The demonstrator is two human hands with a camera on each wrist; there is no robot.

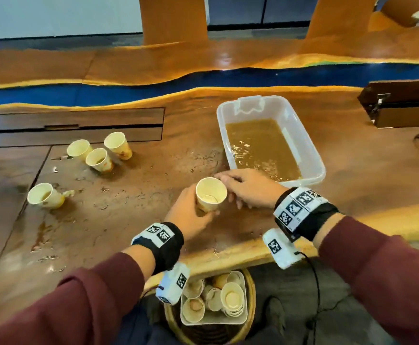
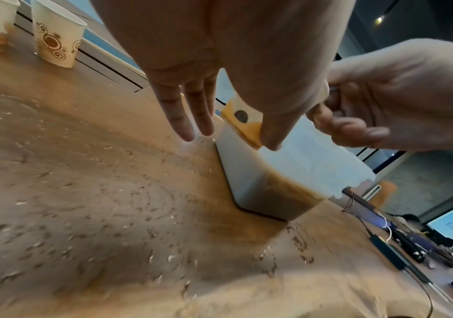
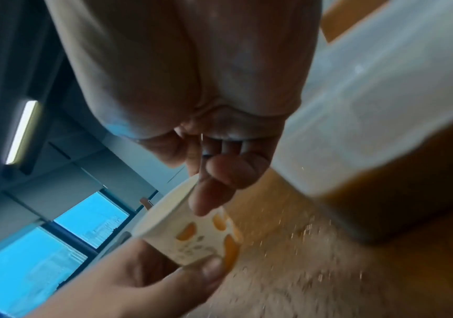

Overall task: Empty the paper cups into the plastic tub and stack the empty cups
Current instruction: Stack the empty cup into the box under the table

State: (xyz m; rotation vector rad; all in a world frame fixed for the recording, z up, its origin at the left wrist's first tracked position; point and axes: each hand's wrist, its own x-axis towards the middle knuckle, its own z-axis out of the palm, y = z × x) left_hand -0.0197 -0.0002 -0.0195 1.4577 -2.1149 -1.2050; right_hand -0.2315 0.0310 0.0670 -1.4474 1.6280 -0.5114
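We observe a paper cup held upright just above the wet wooden table, at 7 o'clock from the plastic tub and just beside its near corner; the cup appears almost empty, with only a trace of liquid at its bottom. The left hand grips the cup low on its side, thumb and fingers curled round the base; the right hand rests against the cup's rim and upper wall from the 3 o'clock side, and we cannot tell for certain whether its fingers pinch the rim or merely touch it. The tub stands on the table and holds brown liquid across its floor. Three further cups stand grouped at 10 o'clock from the held cup, well apart from it; a single cup containing brown liquid stands at 9 o'clock, with a brown puddle beneath it. Below the table edge, at 6 o'clock, a basket holds a tray of used cups.
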